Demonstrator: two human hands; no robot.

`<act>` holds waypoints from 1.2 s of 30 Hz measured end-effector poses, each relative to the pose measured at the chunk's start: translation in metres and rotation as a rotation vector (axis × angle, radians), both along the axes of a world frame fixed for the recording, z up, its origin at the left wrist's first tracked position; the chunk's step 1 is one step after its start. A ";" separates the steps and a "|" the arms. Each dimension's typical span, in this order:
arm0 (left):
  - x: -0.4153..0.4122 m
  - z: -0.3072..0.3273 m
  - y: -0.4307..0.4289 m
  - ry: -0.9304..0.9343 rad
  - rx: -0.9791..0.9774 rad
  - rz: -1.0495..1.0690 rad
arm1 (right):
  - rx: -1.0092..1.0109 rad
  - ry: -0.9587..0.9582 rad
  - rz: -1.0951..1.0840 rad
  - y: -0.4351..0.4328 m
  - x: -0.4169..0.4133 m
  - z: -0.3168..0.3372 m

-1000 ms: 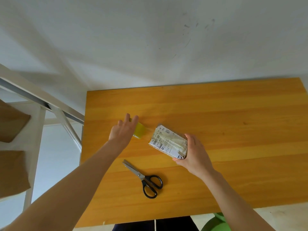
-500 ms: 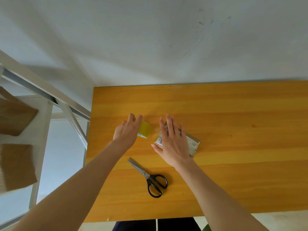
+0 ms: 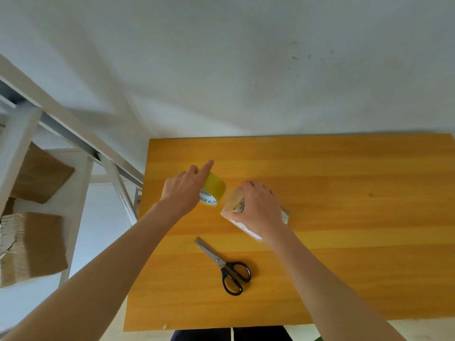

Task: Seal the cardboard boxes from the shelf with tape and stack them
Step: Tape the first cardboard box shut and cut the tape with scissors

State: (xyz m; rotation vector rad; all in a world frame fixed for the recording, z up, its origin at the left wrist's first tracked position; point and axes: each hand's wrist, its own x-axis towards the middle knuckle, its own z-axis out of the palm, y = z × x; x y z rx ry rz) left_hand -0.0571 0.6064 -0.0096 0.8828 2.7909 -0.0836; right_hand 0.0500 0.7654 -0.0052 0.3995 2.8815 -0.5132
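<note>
My left hand point(image 3: 183, 190) holds a yellow tape roll point(image 3: 214, 188) tilted on edge above the wooden table point(image 3: 357, 242), index finger stretched over its top. Its white core reads "MADE IN CHINA". Just to the right, my right hand point(image 3: 258, 207) grips a small cardboard box point(image 3: 235, 205) from above, fingers curled over its far side. The box is wrapped in shiny tape with a printed label and is mostly hidden under the hand. Roll and box are close but apart.
Black-handled scissors point(image 3: 222, 263) lie shut on the table nearer to me. A white shelf frame point(image 3: 76, 193) stands at the left, holding brown flat cardboard point(image 3: 37, 242) on a lower level and more cardboard point(image 3: 41, 173) above. A white wall lies beyond the table.
My left hand has tipped the tape roll up on edge. My right hand went from lying flat on the box to gripping it with curled fingers.
</note>
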 end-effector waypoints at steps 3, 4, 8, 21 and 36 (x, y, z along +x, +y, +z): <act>-0.004 0.021 0.003 0.073 0.046 -0.023 | -0.152 0.069 -0.062 0.002 0.001 0.014; -0.006 0.028 0.004 0.097 0.051 -0.035 | -0.206 0.093 -0.085 0.002 0.002 0.018; -0.005 0.050 0.009 0.155 0.102 -0.072 | -0.389 0.162 -0.148 0.001 0.010 0.022; 0.042 0.034 0.018 -0.109 0.692 -0.038 | -0.467 0.118 -0.190 -0.003 0.056 -0.014; 0.002 0.039 0.023 0.108 0.279 -0.274 | -0.489 0.063 -0.176 0.024 0.075 -0.020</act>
